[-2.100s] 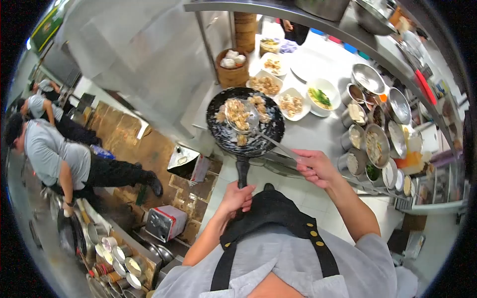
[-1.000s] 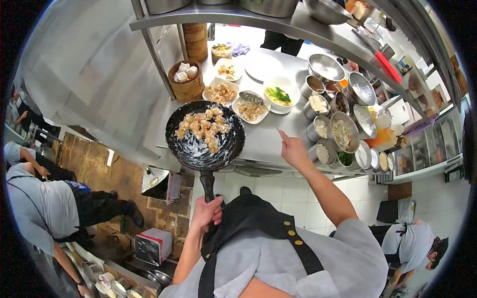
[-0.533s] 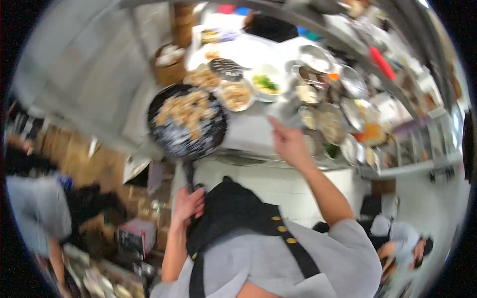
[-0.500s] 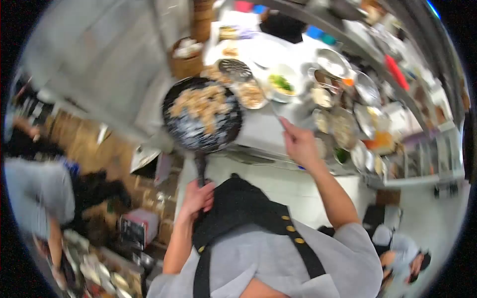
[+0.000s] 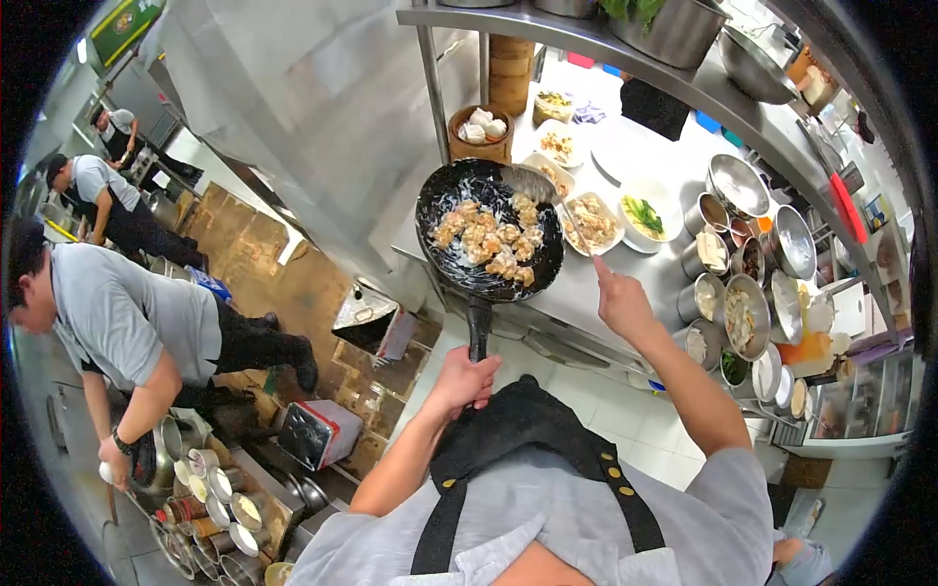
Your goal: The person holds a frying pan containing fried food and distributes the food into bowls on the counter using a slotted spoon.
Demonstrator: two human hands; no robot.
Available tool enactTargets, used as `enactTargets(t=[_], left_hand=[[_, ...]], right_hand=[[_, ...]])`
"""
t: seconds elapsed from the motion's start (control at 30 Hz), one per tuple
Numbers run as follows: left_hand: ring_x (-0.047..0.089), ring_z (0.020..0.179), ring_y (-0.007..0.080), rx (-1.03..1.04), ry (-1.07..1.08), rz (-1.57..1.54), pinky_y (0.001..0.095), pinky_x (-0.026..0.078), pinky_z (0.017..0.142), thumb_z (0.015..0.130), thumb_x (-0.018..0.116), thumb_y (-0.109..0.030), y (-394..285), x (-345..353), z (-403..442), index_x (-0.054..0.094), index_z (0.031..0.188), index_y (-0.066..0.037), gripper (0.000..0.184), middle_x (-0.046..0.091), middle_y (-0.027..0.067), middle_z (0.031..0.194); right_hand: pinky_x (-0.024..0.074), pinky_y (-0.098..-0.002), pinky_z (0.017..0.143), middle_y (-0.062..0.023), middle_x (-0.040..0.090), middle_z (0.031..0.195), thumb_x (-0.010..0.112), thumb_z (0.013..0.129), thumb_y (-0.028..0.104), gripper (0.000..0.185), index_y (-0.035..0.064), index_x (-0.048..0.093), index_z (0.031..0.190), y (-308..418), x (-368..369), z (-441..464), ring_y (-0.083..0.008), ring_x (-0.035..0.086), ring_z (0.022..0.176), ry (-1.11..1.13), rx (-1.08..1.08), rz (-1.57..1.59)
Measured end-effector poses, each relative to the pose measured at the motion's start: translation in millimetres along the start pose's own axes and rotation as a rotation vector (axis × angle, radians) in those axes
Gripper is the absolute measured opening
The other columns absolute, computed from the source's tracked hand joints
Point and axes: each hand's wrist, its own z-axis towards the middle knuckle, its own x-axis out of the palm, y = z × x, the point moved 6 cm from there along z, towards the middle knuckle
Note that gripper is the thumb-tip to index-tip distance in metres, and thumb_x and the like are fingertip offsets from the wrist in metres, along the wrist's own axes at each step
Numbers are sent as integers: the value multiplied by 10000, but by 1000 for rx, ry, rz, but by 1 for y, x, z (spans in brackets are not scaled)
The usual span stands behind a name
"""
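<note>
My left hand [image 5: 464,382] is wrapped around the black handle of a wok [image 5: 440,269], which is tilted toward the steel counter. Browned, coated food pieces [image 5: 489,241] lie in it, with whitish residue on its inside. In my right hand [image 5: 627,307] is the long handle of a skimmer [image 5: 531,183], whose head is at the wok's upper right rim, among the food. A white dish of similar pieces [image 5: 593,223] sits just right of the wok. Beside that stands a white bowl with green vegetables [image 5: 644,215].
A bamboo steamer [image 5: 479,134] with buns stands behind the wok. Several metal bowls and containers [image 5: 747,317] crowd the counter's right side. A steel shelf [image 5: 576,29] runs overhead. To the left, a co-worker [image 5: 132,313] bends over pots; two more people stand farther back.
The view has swung left, bringing more co-workers into sight. The skimmer head has moved from over the dishes to the wok's rim. Food in the wok has shifted toward its right side.
</note>
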Motion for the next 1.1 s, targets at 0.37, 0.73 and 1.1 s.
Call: enactTargets(t=[0.37,0.73,1.1], left_hand=[[366,383,93,42,-66,127,286,325,339,898,555,-118,3,23,5,415,741,-74,215,388,-3,516],[341,390,78,-100,9,-63,265,291,350,913,565,-123,15,4,-23,428,799,-83,182,368,-27,525],[348,394,72,-94,-61,-167,254,297,345,912,573,-122,20,-2,-15,439,806,-84,175,374,-27,541]], right_hand=[[461,-394,487,-172,586,637,488,830,23,406,-39,518,1231,28,-26,-14,-262,570,515,122,313,604],[254,-200,342,-6,480,636,534,877,38,465,12,444,1331,37,1,-25,-46,342,447,457,905,1565],[265,-202,350,-5,483,630,535,869,44,524,-10,377,1366,-27,-15,19,-54,364,438,170,896,1473]])
